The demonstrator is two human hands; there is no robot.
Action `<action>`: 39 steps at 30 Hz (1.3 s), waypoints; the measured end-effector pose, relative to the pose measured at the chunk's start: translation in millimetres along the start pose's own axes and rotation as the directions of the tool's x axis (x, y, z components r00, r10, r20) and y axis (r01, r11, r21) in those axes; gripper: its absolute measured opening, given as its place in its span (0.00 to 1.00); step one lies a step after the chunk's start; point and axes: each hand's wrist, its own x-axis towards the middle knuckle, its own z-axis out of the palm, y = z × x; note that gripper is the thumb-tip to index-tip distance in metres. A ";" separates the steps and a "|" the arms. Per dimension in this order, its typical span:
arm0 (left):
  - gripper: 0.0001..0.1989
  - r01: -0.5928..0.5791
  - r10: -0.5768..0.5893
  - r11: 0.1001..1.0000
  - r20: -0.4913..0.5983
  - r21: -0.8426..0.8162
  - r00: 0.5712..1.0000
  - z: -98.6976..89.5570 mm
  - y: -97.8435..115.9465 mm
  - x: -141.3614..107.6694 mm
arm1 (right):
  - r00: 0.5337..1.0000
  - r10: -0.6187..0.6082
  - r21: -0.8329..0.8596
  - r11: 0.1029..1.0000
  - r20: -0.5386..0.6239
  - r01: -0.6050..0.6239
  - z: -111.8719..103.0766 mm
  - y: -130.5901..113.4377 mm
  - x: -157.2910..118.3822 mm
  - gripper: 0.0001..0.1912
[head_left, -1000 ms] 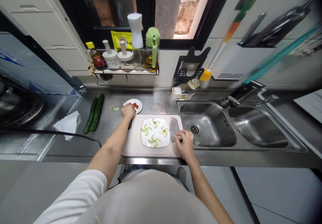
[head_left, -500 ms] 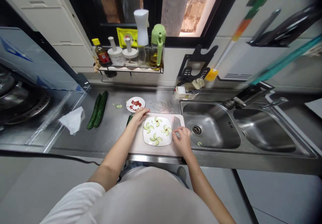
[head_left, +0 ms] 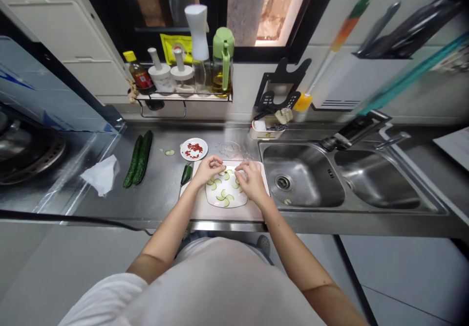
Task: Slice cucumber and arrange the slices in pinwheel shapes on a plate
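Note:
A white square plate [head_left: 234,200] with a dark rim rests on a pale cutting board [head_left: 202,211]. Several cucumber slices [head_left: 224,198] are arranged on it in pinwheels with a dot of red at the centre. Over the plate's upper left is my left hand [head_left: 208,170], its thumb and fingertips drawn together by the top pinwheel; anything between them is too small to make out. My right hand [head_left: 252,182] reaches over the upper right of the plate, fingers curved and apart, partly covering the right pinwheel. Behind the board stands a small white plate [head_left: 186,155] of chopped red bits [head_left: 194,149].
Two whole cucumbers [head_left: 138,160] and a crumpled white tissue [head_left: 100,174] lie on the steel counter at left. A cucumber piece [head_left: 186,174] sits beside the board. To the right is a double sink [head_left: 304,174]. A rack of seasoning bottles [head_left: 183,97] hangs behind.
Both hands have moved from the plate's sides inward over its top pinwheel. The view has shifted slightly, and the cucumber piece beside the board shows more.

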 end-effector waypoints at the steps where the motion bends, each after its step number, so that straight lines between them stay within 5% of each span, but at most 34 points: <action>1: 0.18 -0.014 0.014 1.000 0.022 0.016 1.000 1.0 1.7 -3.1 | 0.999 -0.027 -0.002 1.000 0.018 0.027 -1.0 -2.6 3.1 0.08; 16: 0.15 -0.023 0.006 0.996 0.181 0.092 0.984 2.5 8.5 -28.9 | 0.964 -0.148 -0.030 0.987 0.221 0.159 3.7 -10.7 0.6 0.06; 26: 0.10 -0.035 0.035 0.961 0.007 0.273 0.999 -8.1 -7.7 -38.1 | 0.979 -0.076 0.029 0.997 0.187 0.072 10.3 -8.3 -14.9 0.06; 39: 0.07 0.097 -0.095 0.615 -0.049 0.783 0.994 9.6 -29.8 -64.9 | 0.901 0.140 -0.239 0.970 0.411 -0.042 47.1 5.7 -49.0 0.08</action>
